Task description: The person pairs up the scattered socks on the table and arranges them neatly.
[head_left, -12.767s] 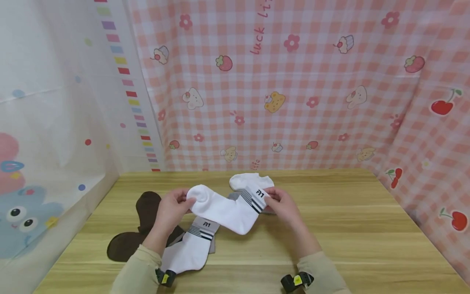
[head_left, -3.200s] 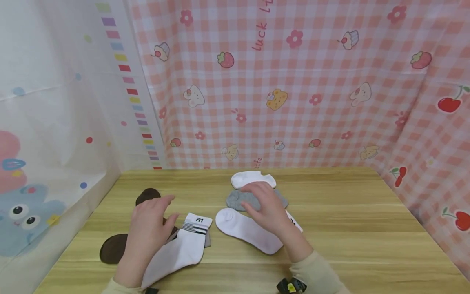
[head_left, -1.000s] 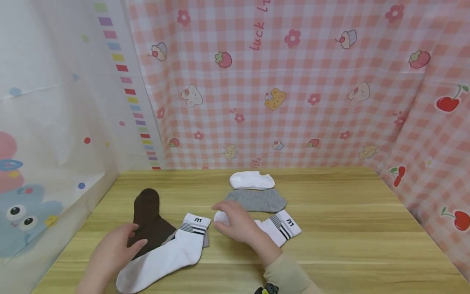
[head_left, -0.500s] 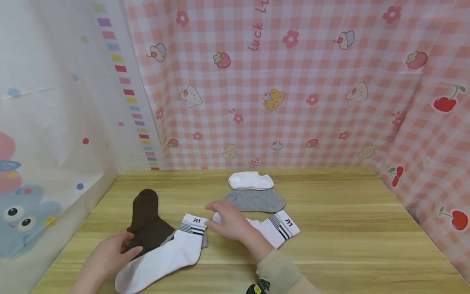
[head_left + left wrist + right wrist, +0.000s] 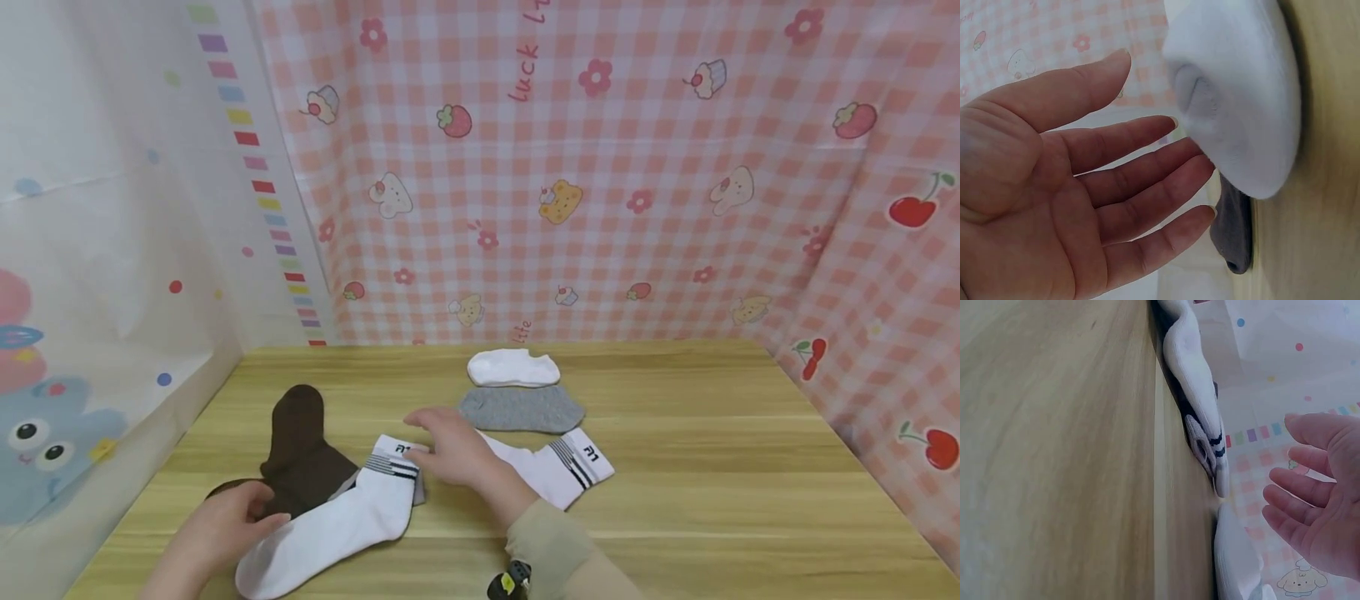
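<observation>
My left hand [image 5: 221, 525] hovers by the toe of a white sock [image 5: 337, 521] with a black-striped cuff. In the left wrist view its fingers are spread and relaxed, near the white toe; whether they touch it I cannot tell. My right hand [image 5: 457, 450] is over the cuff end of that same sock, holding nothing; the right wrist view shows its fingers loosely bent above the table. Beneath the white sock lie brown socks [image 5: 303, 458] and a grey cuff [image 5: 419, 490]. A second striped white sock [image 5: 551, 471] lies to the right, its toe hidden behind my right hand.
Behind the second striped sock lie a grey low-cut sock [image 5: 521, 410] and, farther back, a white low-cut sock [image 5: 513, 368]. The wooden table [image 5: 712, 500] meets a pink checked cloth [image 5: 637, 167] at the back. A white patterned cloth [image 5: 112, 250] hangs on the left.
The striped sock that both hands held up earlier now lies flat on the right. Since then my hands have come left; lately the right moved towards the left sock's cuff.
</observation>
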A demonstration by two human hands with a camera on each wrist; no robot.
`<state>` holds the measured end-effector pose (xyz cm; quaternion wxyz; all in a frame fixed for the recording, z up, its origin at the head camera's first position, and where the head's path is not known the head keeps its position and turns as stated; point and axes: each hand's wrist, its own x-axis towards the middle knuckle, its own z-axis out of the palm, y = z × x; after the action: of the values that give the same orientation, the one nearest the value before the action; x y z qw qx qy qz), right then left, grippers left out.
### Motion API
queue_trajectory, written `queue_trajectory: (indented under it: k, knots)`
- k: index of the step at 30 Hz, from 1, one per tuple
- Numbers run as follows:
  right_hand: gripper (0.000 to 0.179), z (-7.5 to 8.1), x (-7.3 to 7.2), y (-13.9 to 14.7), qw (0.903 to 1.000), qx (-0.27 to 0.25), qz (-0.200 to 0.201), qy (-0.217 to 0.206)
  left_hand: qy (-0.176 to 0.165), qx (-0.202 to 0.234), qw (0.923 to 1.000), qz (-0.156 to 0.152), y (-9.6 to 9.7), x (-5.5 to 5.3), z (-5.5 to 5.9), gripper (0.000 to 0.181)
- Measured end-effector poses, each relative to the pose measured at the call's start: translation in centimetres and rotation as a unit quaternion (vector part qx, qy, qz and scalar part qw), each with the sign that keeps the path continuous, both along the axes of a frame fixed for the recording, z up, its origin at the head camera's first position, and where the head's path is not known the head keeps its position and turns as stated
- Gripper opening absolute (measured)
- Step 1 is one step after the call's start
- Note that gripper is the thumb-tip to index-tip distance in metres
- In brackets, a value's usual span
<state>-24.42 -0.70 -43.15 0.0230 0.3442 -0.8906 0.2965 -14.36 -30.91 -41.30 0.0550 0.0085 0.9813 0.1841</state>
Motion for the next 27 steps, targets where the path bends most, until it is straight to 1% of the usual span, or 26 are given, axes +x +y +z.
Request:
queue_trajectory:
  k: [4, 7, 13, 21, 27]
  knots:
    - [0.044, -0.1, -0.2, -0.4, 0.9999, 0.015, -0.005, -0.003, -0.017, 0.011, 0.9998, 0.0, 0.0, -0.1, -0.3, 0.05]
    - [0.045, -0.2, -0.3, -0.8, 0.9998, 0.021, -0.006, -0.004, -0.03, 0.017, 0.9994, 0.006, 0.0, -0.2, -0.3, 0.05]
    - [0.048, -0.4, -0.3, -1.4, 0.9994, 0.032, -0.011, -0.008, -0.024, 0.009, 0.9997, 0.001, 0.1, 0.0, -0.4, 0.047]
    - [0.049, -0.9, -0.4, -2.3, 0.9983, 0.057, -0.015, 0.001, -0.026, 0.02, 0.9995, -0.001, 0.1, -0.1, -0.6, 0.047]
    - [0.048, -1.2, -0.5, -2.6, 0.9969, 0.075, -0.02, -0.012, -0.025, 0.012, 0.9996, -0.004, 0.1, -0.2, -0.8, 0.044]
